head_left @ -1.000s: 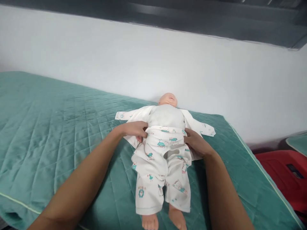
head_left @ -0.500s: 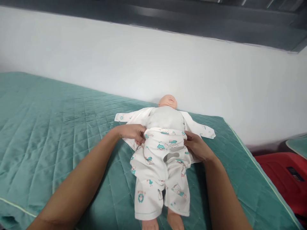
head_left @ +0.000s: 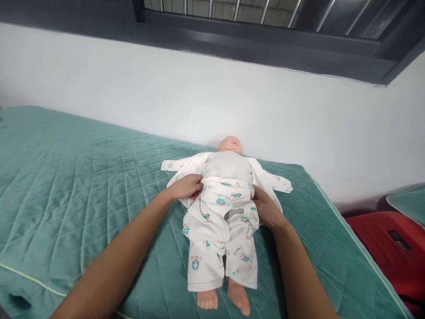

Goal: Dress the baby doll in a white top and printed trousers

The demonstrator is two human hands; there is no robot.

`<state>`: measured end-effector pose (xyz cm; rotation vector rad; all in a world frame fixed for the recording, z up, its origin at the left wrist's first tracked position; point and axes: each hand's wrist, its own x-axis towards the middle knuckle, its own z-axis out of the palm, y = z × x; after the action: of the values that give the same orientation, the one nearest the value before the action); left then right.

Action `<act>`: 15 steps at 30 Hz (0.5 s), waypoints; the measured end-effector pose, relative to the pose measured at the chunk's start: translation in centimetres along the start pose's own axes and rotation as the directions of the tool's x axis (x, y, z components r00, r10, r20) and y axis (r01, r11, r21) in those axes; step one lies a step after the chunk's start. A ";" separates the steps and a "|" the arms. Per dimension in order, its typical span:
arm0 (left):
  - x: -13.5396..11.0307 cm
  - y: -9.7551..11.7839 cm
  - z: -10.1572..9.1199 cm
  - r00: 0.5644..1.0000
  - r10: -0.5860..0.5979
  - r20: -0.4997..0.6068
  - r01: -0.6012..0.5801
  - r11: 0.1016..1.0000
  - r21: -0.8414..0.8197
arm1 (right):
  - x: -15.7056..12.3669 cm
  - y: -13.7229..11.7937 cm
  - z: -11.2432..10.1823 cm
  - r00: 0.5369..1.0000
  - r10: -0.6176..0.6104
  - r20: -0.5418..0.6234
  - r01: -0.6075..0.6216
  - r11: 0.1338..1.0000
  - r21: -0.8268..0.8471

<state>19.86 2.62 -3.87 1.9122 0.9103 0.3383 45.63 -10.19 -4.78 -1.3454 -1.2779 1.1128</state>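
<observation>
A baby doll point(head_left: 231, 144) lies on its back, its head by the wall and its bare feet towards me. It wears white printed baby pants point(head_left: 209, 221) pulled up to the waist, with a dark opening at the crotch. A white baby jacket point(head_left: 265, 175) is spread open at both sides, baring the pale grey torso point(head_left: 227, 165). My left hand point(head_left: 187, 186) is closed on the waistband at the doll's hip on the left. At the opposite hip, my right hand point(head_left: 264, 204) grips the waistband's other side, its fingertips partly hidden by the cloth.
Green quilted bedding point(head_left: 83, 177) covers the bed under the doll. Behind it rises a white wall point(head_left: 149, 88) below a dark window frame point(head_left: 232, 40) with bars. A red plastic chair point(head_left: 381, 248) stands past the bed's right edge.
The view has tilted up a little, showing more of the window and the doll's feet. Both hands stay at the waistband, with the right fingers tucked slightly further behind the cloth.
</observation>
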 end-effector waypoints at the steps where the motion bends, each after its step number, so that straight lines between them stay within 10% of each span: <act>1: 0.0 0.0 0.0 1.000 0.002 -0.015 -0.002 1.000 0.004 | -0.1 0.0 0.1 1.000 0.002 0.004 -0.002 1.000 0.016; 15: -0.5 0.9 1.8 0.991 0.134 -0.024 -0.123 0.801 -0.586 | -0.2 -0.7 1.1 0.987 0.046 -0.155 -0.008 0.971 0.238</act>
<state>20.95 0.83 -3.96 1.3927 0.5674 0.6073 44.39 -10.36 -4.25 -1.2479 -0.9802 1.1139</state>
